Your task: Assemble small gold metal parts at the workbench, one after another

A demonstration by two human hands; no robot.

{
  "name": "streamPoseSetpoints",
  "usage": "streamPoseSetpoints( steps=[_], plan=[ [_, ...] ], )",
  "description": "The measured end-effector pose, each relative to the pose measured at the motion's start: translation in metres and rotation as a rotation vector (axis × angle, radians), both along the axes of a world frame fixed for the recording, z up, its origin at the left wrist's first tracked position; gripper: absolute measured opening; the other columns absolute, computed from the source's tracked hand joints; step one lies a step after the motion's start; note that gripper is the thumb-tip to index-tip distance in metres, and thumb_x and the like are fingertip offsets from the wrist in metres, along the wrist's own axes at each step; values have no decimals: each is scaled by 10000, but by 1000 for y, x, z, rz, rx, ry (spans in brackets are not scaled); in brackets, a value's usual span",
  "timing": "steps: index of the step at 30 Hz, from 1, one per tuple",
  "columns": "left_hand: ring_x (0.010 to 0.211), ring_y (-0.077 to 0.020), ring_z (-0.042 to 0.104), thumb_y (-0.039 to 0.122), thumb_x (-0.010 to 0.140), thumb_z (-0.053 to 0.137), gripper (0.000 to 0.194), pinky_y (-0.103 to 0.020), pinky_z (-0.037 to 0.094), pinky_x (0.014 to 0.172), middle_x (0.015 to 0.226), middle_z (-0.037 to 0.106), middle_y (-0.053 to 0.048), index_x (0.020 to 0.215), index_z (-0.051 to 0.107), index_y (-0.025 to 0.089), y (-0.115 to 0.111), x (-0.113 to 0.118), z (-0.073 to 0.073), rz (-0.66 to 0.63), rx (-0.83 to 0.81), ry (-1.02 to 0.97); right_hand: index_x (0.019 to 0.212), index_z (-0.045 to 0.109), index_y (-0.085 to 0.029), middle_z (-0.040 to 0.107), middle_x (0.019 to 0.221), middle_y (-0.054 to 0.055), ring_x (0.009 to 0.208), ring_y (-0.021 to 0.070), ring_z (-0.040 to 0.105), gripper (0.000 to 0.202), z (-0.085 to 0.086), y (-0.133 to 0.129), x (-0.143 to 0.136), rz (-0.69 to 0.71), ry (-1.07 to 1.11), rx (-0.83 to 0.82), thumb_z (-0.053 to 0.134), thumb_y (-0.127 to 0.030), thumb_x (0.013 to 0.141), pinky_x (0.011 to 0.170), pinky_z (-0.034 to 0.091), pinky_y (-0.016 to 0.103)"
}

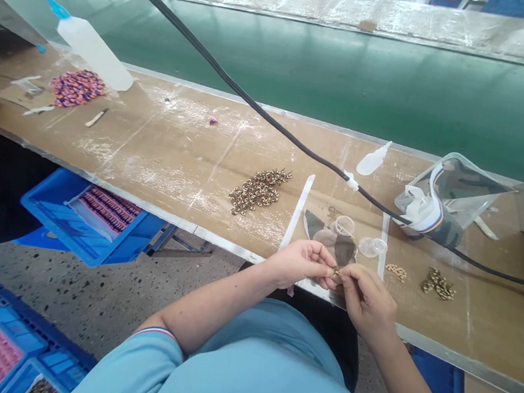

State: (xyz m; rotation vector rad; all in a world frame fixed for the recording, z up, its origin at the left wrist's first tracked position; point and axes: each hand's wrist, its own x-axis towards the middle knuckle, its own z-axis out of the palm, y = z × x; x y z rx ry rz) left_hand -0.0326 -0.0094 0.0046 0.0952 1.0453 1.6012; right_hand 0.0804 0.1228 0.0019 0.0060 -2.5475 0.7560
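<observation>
The left hand (pixel 304 265) and right hand (pixel 370 299) meet fingertip to fingertip at the near edge of the worktable (pixel 176 170), both pinching a tiny tan-and-dark piece (pixel 335 271) between thumb and finger; the fingers cover most of it, so its exact shape cannot be told. The step in hand looks like close work on this single piece, perhaps fitting or adjusting a part. The next move seems to call for a steady left pinch while the right fingertips make small, light corrections, since such a piece could easily slip or turn. Just beyond the hands lies a dark patch (pixel 313 226) with an open clear cup (pixel 344 225), and clear round containers (pixel 372 247) sit to its right. Farther right are a few small tan pieces (pixel 396 272), then a small cluster of dark-and-tan ones (pixel 439 284). To the left, past a white strip (pixel 297 212), is a larger heap of similar-looking pieces (pixel 257 191). On the far side stand a small white bottle (pixel 373 161) lying tilted and, toward the right, a clear pouch (pixel 477 174).
</observation>
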Motion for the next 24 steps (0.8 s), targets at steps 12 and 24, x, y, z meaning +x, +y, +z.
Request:
streamPoseSetpoints(
  steps=[12, 24],
  plan=[
    [580, -107, 638, 434, 580, 815, 454, -240, 511, 606, 611, 653, -17, 776, 553, 119, -3, 8, -8, 70, 83, 120, 919, 563, -223, 632, 822, 15, 766, 124, 617, 100, -7, -3, 3, -34, 101, 43, 509, -143, 894, 718, 515, 232],
    [786, -140, 648, 400, 807, 624, 266, -280, 531, 765, 825, 663, -74, 824, 620, 135, -13, 26, -17, 136, 117, 615, 1007, 613, -211, 673, 881, 31, 816, 123, 650, 191, -5, 0, 11, 50, 173, 84, 537, -100, 872, 765, 540, 230]
  ],
)
